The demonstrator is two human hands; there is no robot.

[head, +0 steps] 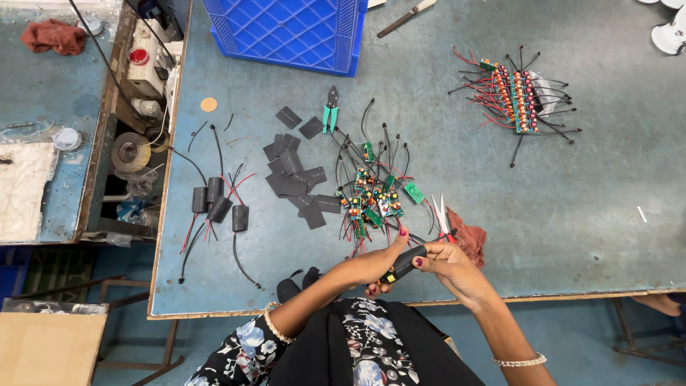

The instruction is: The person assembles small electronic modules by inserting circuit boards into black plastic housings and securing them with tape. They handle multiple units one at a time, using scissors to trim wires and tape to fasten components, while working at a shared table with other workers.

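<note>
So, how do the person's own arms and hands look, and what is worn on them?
Both forearms are bare. The left hand and the right hand have dark red polished nails. Each wrist carries a thin, pale beaded bracelet: one on the left wrist, one on the right wrist. A short dark sleeve with a white and blue flower print covers the left upper arm.

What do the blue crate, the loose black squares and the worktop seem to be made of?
Crate: moulded plastic by the look, glossy blue with a lattice wall. Black squares: thin, matt, flat sheet, possibly insulating sleeve or film; the exact material is unclear. Worktop: hard grey-blue surface, scuffed and dull, perhaps painted metal or laminate, with a pale edge strip.
</note>
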